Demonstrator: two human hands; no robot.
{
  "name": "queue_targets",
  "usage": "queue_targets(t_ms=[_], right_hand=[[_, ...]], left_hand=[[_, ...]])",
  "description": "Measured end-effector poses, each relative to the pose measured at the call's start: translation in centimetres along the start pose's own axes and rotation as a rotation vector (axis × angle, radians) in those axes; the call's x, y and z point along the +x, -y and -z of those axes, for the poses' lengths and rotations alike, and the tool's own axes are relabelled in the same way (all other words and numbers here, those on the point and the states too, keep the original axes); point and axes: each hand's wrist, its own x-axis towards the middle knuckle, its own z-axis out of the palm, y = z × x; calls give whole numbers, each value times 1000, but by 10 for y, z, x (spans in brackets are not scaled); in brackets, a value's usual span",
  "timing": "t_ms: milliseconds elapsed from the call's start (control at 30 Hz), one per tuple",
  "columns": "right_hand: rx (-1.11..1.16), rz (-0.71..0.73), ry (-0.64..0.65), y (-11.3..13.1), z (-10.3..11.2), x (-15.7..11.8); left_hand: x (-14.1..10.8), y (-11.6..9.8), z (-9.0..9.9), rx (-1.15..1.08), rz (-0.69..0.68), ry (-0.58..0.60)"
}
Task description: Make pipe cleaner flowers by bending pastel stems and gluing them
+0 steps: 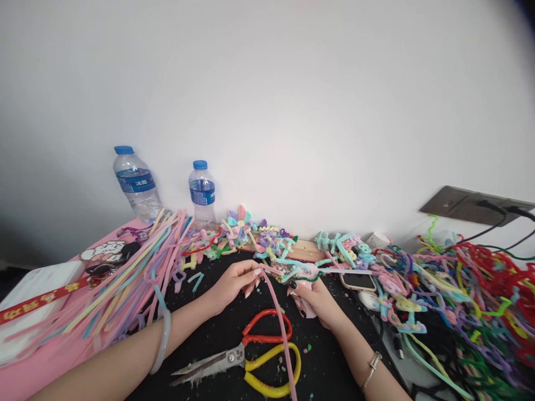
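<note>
My left hand (241,280) is closed, its thumb and fingers pinching the end of a long pink pipe cleaner (279,312). The strip hangs down across the scissors and out at the bottom edge. My right hand (316,301) is wrapped round a small pale pink thing (307,306), mostly hidden by the fingers, so its kind cannot be made out. Just above the right fingers is a pale pink and dark green fuzzy piece (310,272). On the black mat below lie scissors (234,356) with one red and one yellow handle, blades pointing left and slightly apart.
Loose pastel pipe cleaners (112,289) fan out at left over a pink surface (62,384). Two water bottles (202,192) stand by the wall. Pipe-cleaner flowers (241,221) line the back. At right are a phone (358,282), a tangled colourful heap (480,301) and a wall socket (457,203).
</note>
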Motion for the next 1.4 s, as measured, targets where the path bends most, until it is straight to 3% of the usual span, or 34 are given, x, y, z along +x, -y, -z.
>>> queue_targets(t_ms=[1400], right_hand=[[34, -6, 11, -3, 3, 2]], left_hand=[[3, 10, 4, -37, -51, -45]])
